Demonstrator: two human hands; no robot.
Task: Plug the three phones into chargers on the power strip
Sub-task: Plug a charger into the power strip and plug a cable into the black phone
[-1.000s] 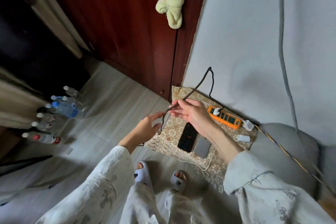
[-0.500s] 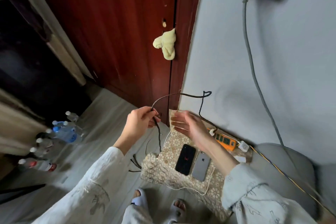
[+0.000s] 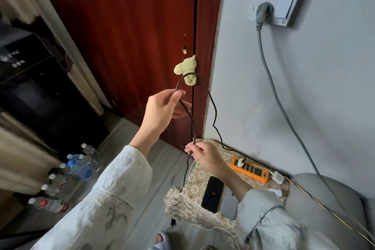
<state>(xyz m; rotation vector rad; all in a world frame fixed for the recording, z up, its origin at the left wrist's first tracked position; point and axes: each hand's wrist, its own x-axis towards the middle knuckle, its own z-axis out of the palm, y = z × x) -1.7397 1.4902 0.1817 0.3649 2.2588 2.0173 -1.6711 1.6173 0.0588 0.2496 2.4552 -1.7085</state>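
Observation:
An orange power strip (image 3: 251, 170) lies on a patterned cloth (image 3: 188, 205) by the wall, with a white charger (image 3: 241, 162) plugged into its left end. A black cable (image 3: 213, 107) runs from that charger up in a loop. My left hand (image 3: 162, 110) pinches the cable high in front of the door. My right hand (image 3: 203, 155) grips the same cable lower down, above the cloth; its loose end hangs below. A black phone (image 3: 212, 194) and a silver phone (image 3: 229, 204) lie side by side on the cloth. No third phone shows.
A red wooden door (image 3: 132, 36) with a yellow cloth (image 3: 187, 70) hung on it stands behind. A wall socket (image 3: 278, 4) holds a grey plug and cord. Several water bottles (image 3: 77, 166) stand on the floor at left. A grey cushion (image 3: 328, 205) sits at right.
My left hand has risen with the cable, drawing it into a tall loop. My right hand has closed on the cable lower down. The view has tilted upward.

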